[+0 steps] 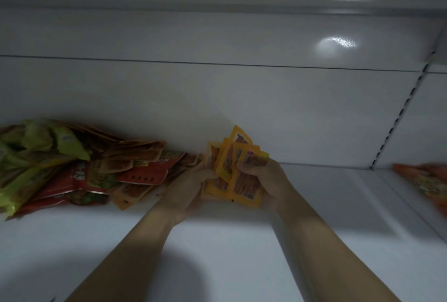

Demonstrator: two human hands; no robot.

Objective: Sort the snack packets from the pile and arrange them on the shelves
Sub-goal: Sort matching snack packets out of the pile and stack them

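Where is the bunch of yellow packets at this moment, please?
In the head view, the yellow packets sit near the centre, held fanned between the left hand and right hand above the white shelf, just right of the mixed pile.

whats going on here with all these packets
A person is sorting snack packets on a white shelf. Both hands hold a fanned bunch of small yellow packets between them: the left hand cups it from the left, and the right hand grips it from the right. A mixed pile of green, red and orange packets lies to the left against the back panel. More packets show blurred at the right edge.
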